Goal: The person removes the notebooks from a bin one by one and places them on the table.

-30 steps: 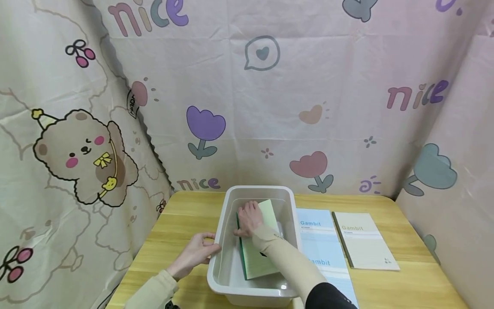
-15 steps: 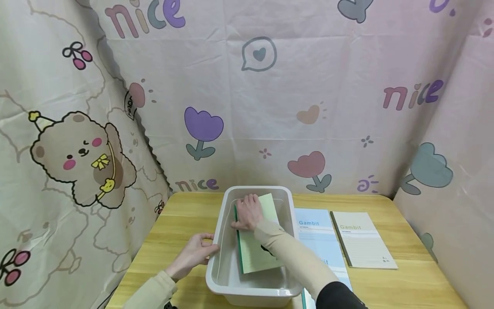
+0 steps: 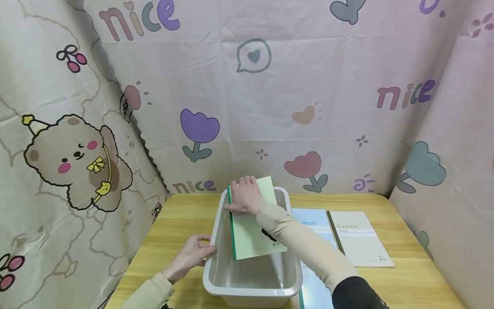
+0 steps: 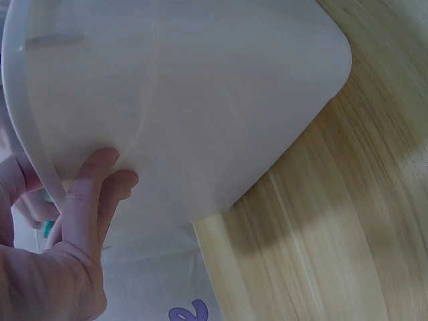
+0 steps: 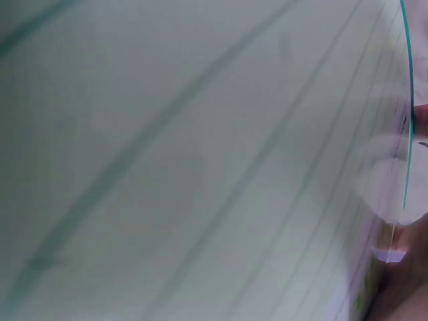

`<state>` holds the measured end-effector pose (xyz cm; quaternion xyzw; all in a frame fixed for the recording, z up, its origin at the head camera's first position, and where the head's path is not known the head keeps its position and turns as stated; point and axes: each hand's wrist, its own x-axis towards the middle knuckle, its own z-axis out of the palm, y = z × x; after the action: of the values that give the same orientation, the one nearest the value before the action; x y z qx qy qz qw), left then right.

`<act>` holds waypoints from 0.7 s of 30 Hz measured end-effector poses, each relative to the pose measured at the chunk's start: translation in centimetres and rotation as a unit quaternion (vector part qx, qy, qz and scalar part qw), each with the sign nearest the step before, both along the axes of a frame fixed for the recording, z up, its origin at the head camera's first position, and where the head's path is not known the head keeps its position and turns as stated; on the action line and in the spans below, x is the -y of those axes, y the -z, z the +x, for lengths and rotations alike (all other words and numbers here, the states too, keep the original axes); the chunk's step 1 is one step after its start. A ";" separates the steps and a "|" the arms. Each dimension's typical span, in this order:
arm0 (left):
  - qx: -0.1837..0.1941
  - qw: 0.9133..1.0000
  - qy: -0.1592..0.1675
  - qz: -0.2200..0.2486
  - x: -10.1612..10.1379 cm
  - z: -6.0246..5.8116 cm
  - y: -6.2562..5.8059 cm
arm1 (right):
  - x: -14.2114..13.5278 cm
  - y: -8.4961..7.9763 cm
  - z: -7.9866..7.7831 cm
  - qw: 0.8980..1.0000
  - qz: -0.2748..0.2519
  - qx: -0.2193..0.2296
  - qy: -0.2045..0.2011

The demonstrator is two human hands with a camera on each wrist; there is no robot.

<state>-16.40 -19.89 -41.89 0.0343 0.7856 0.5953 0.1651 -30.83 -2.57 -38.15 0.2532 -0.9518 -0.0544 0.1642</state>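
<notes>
A light green notebook (image 3: 251, 240) with a dark green spine is held tilted over the plastic bin (image 3: 252, 292), its far end reaching past the bin's far rim. My right hand (image 3: 247, 197) grips its upper left part, thumb at the spine. In the right wrist view the lined notebook surface (image 5: 200, 147) fills most of the frame, with part of the hand (image 5: 404, 281) at the right edge. My left hand (image 3: 189, 257) pinches the bin's left rim. The left wrist view shows this hand's fingers (image 4: 80, 194) against the bin's outer wall (image 4: 207, 87).
Light blue notebooks (image 3: 314, 283) lie right of the bin, partly covered by my right sleeve. Farther right lies a beige notebook (image 3: 364, 246) with a dark spine. A patterned curtain (image 3: 332, 107) stands behind the wooden table (image 3: 189, 210).
My right hand has raised the green notebook from inside the bin, up and toward the far rim. My left hand keeps its hold on the bin's rim.
</notes>
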 end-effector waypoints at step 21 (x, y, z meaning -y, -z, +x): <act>-0.006 1.000 0.004 0.010 0.2 0.1 0.4 | -7.7 -9.8 1.9 0.995 -0.097 0.004 -0.007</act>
<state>-16.34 -20.09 -42.25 0.0425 0.7806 0.6019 0.1628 -28.95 5.10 -28.35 0.2428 -0.9515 0.0399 0.1846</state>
